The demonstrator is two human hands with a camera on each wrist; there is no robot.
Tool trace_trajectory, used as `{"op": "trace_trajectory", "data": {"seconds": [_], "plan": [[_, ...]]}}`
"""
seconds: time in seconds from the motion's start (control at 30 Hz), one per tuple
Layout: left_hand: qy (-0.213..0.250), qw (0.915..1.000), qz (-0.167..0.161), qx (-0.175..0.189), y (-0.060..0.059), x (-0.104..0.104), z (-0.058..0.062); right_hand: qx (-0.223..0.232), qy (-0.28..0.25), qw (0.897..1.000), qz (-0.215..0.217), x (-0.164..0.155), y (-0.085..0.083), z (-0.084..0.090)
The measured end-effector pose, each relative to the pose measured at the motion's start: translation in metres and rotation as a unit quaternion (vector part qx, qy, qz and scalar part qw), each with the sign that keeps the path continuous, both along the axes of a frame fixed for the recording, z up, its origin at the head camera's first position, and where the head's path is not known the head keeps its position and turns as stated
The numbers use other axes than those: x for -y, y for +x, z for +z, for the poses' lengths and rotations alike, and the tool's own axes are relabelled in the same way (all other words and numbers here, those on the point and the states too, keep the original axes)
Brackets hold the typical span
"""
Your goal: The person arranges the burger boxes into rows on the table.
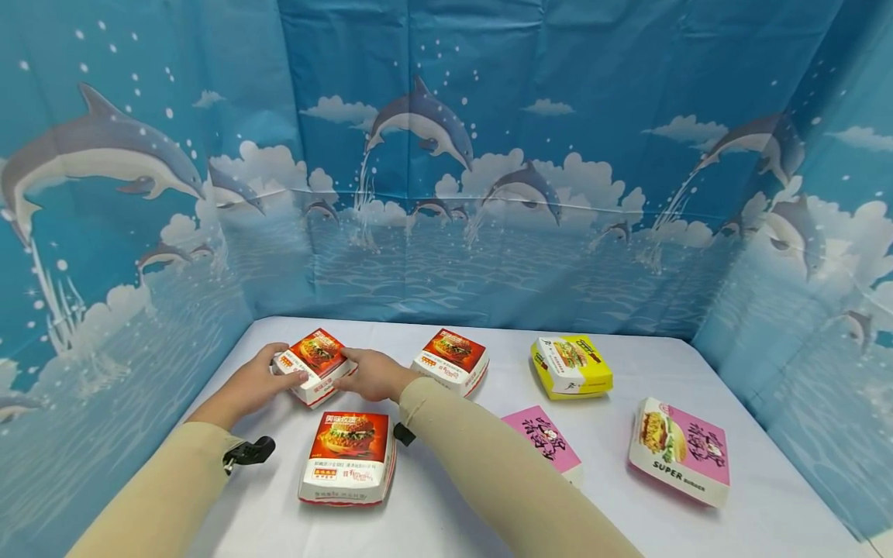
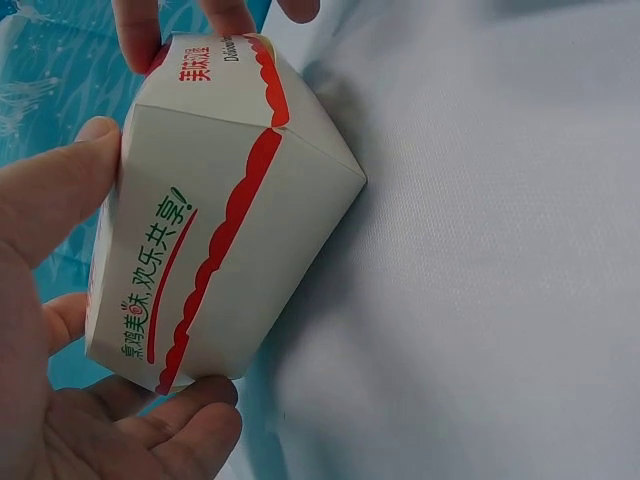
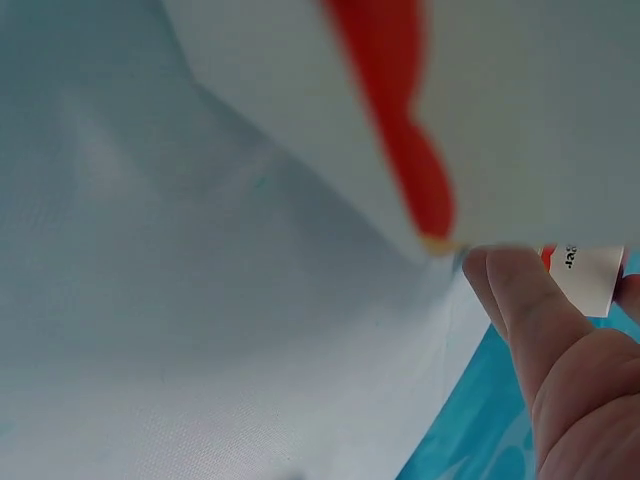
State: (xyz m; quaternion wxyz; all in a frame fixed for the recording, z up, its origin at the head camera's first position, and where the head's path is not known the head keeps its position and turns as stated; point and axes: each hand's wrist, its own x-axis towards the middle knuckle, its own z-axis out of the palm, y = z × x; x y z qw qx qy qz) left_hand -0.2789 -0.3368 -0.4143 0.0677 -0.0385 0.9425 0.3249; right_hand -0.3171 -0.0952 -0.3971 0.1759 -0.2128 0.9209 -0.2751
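Observation:
A red-and-white burger box (image 1: 319, 350), printed with a burger, is between both hands at the far left of the table. My left hand (image 1: 246, 385) grips its left side, the thumb along the near face and fingers round the far end, as the left wrist view shows on the box's white wall (image 2: 205, 235). My right hand (image 1: 377, 375) holds the right end with thumb and fingers. In the right wrist view, part of the held box (image 3: 588, 282) shows beyond the right fingers (image 3: 530, 300). Whether its base rests fully on the cloth, I cannot tell.
Another red-and-white burger box (image 1: 349, 449) lies nearer, below the hands; a third (image 1: 453, 358) stands behind the right forearm. Rightward are a yellow box (image 1: 572, 366) and two pink boxes (image 1: 543, 435) (image 1: 680, 453), one partly behind the sleeve. Dolphin-print curtains (image 1: 446, 263) enclose the white table (image 1: 628, 511).

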Motion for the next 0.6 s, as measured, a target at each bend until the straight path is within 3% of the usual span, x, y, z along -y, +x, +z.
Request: {"op": "trace_trajectory", "data": {"seconds": [0.6], "plan": [[-0.002,1.0,0.006,-0.005,0.002,-0.01,0.007,0.005,-0.034,0.999,-0.036,-0.002,-0.003,0.001]]}}
